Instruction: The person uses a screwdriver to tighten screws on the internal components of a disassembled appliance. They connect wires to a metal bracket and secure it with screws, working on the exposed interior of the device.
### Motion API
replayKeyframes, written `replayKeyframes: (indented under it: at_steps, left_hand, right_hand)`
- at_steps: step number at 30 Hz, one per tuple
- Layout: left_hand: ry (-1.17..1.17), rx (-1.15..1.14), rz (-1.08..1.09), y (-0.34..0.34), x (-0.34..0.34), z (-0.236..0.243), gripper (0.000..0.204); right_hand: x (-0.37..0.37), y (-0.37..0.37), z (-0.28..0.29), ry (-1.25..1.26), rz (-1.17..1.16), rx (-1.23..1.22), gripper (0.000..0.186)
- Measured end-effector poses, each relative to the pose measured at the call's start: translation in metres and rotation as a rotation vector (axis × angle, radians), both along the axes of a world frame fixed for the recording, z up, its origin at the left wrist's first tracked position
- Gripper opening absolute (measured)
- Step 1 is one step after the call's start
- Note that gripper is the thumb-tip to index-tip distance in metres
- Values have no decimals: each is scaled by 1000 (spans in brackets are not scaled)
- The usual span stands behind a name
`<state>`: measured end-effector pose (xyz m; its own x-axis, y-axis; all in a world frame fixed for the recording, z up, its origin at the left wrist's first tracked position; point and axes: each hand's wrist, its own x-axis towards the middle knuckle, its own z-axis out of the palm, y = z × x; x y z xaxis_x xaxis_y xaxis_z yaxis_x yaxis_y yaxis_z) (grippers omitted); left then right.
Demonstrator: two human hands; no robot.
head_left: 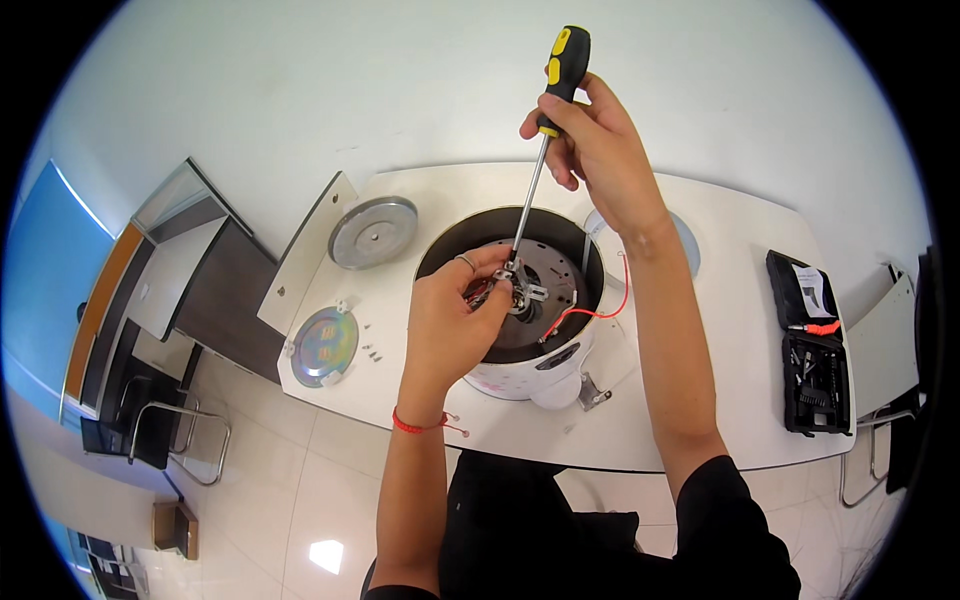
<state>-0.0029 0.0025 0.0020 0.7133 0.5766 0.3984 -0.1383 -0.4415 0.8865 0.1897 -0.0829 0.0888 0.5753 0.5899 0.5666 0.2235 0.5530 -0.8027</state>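
Note:
My right hand (590, 130) grips the black and yellow handle of a screwdriver (531, 190), which slants down toward my left. Its tip meets a small metal bracket assembly (522, 287) that the fingers of my left hand (462, 310) pinch. Both are over the open white rice cooker body (520, 380), whose dark inside shows a round metal plate with holes. From the cooker a red wire (590, 313) loops over the right rim. What exactly the screwdriver tip engages is too small to tell.
Left of the cooker lie a round metal lid (373, 232), an iridescent disc (325, 346) and several small screws (373, 354). A metal bracket (594, 392) sits by the cooker's front right. An open black tool case (812, 345) stands near the right edge of the white table (720, 400).

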Motion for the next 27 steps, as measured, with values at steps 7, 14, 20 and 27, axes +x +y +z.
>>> replayKeyframes:
  at_steps: [7, 14, 20, 27]
  left_hand:
    - [-1, 28, -20, 3, -2, -1, 28]
    - [28, 7, -39, 2, -3, 2, 26]
    - [56, -3, -101, 5, -4, 3, 26]
    - [57, 1, -106, 5, -4, 2, 25]
  right_hand:
    - [-1, -1, 1, 13, -4, -11, 37]
    - [2, 0, 0, 16, 4, -11, 39]
    - [-2, -1, 1, -2, 15, -11, 40]
    - [-6, -2, 3, -44, 27, 2, 39]
